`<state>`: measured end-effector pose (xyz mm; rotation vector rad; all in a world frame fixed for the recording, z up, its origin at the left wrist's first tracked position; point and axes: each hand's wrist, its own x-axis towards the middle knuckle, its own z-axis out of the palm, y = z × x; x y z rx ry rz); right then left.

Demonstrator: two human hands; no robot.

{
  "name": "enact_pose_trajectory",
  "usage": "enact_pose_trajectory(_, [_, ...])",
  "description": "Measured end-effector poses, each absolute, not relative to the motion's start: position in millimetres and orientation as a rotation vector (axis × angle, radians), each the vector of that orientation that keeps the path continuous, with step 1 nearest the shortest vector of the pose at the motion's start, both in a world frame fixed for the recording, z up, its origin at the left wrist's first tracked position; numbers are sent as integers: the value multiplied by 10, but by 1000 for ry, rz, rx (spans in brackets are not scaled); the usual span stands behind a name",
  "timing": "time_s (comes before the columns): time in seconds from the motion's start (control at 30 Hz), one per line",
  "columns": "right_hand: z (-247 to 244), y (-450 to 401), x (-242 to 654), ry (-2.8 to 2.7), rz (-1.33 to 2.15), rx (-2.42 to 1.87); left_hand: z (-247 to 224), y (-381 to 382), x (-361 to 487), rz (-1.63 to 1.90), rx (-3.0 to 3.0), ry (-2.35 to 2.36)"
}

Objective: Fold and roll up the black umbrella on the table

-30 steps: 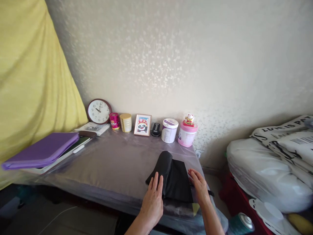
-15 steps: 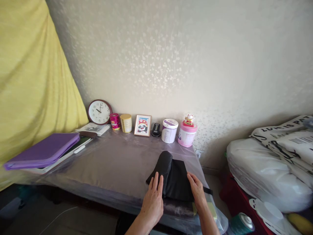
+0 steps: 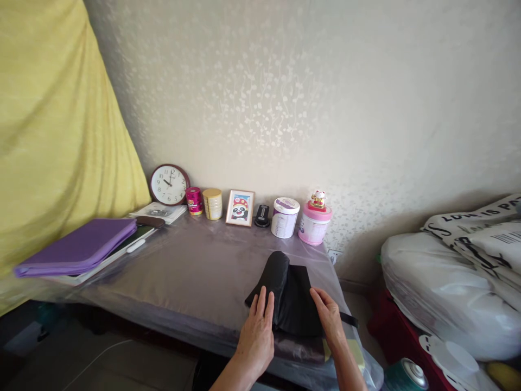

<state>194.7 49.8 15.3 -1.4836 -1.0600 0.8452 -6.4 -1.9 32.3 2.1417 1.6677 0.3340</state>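
Note:
A black piece of fabric (image 3: 299, 304) lies at the table's front right, with a bulging, rounded fold along its left part and a flat panel on its right. A dark strap sticks out past my right wrist. My left hand (image 3: 259, 326) rests on the bulging part, fingers stretched out and slightly apart. With its fingers and thumb together, my right hand (image 3: 326, 315) grips the right edge of the flat panel. What lies inside the fold, if anything, is hidden.
The table (image 3: 195, 277) wears a clear plastic cover. Along the wall stand a clock (image 3: 170, 185), tins, a picture frame (image 3: 240, 208) and a pink-lidded tub (image 3: 315, 228). A purple folder (image 3: 77, 247) lies left; a spray can (image 3: 407, 376) and bulky bags (image 3: 443, 282) sit right.
The whole view has shifted slightly. Both hands keep the same hold on the black fabric, which looks nearly unchanged.

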Motion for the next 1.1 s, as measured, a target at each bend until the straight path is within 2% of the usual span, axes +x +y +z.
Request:
enact_pose_trajectory(0.47, [225, 626, 1917, -1466, 502, -1715, 330, -15, -59, 325, 2128, 1664])
enact_pose_trajectory(1.1, [312, 781, 1978, -1443, 459, -1725, 351, -5, -65, 345, 2130, 1650])
